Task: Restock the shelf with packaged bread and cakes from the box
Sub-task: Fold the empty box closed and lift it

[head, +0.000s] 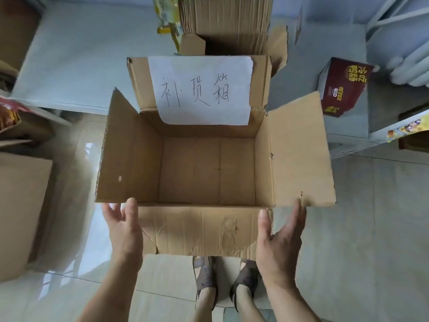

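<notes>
A brown cardboard box (148,159) stands open on the tiled floor right in front of me, all flaps folded out. Its inside is bare: no bread or cake packages show in it. A white paper sheet (199,89) with handwritten characters is stuck to the far flap. My left hand (123,226) is at the near left corner, thumb against the edge, fingers spread below the left flap. My right hand (278,238) is at the near right corner, thumb on the near flap, fingers reaching the right flap. Neither hand closes around anything.
A second open cardboard box (232,24) stands behind, with yellow packages (166,17) beside it. A dark red carton (341,87) sits on a white shelf (371,133) at the right. Another cardboard box (21,205) and a snack bag (8,115) are at the left. My feet (222,280) are below the near flap.
</notes>
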